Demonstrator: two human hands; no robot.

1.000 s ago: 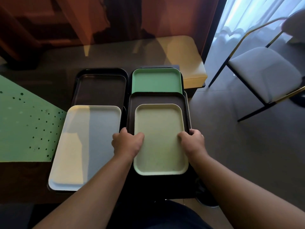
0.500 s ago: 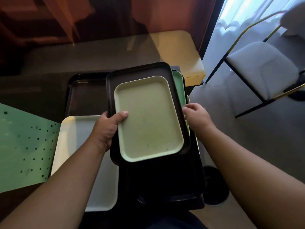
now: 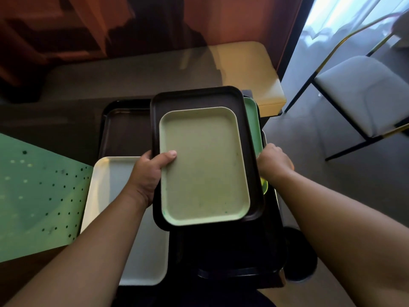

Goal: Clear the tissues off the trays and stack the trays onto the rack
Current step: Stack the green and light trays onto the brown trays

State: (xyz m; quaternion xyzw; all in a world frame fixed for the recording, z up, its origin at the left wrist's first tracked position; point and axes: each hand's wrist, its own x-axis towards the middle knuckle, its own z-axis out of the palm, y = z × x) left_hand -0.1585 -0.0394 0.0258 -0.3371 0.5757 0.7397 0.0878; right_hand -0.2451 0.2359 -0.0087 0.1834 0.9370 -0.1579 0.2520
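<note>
a dark table carries trays beside a yellow bench and a white chair on grey floor – the left hand and right hand grip opposite edges of a dark brown tray bearing a pale green tray, above a white tray

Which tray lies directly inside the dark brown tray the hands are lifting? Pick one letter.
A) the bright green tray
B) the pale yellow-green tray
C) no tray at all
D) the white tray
B: the pale yellow-green tray rests nested within the dark brown tray, the left hand thumb pressing its edge.
</note>
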